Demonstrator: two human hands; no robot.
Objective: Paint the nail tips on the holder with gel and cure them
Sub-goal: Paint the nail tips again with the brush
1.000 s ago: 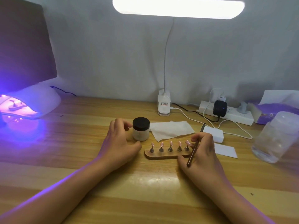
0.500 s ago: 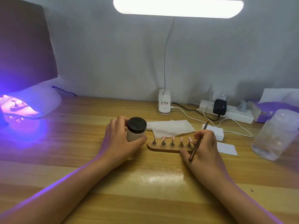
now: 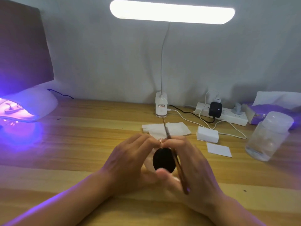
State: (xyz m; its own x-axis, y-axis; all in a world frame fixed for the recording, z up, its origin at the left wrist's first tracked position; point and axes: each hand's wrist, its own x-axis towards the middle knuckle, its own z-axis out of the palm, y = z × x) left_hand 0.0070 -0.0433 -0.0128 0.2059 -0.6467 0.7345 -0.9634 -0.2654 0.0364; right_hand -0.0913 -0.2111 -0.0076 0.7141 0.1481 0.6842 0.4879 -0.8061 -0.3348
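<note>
Over the desk (image 3: 81, 152), left hand (image 3: 130, 160) gripped the jar (image 3: 150, 160), its lid (image 3: 164, 159) between both hands; right hand (image 3: 192, 168) pinched the brush (image 3: 176, 162).

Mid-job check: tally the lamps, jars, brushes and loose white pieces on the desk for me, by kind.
Lamps: 2, desk lamp and lit curing lamp
Jars: 2, gel jar held between left hand and right hand, clear jar
Brushes: 1, brush in the right hand
White pieces: 3, wipe, block, card
Total: 8
</note>
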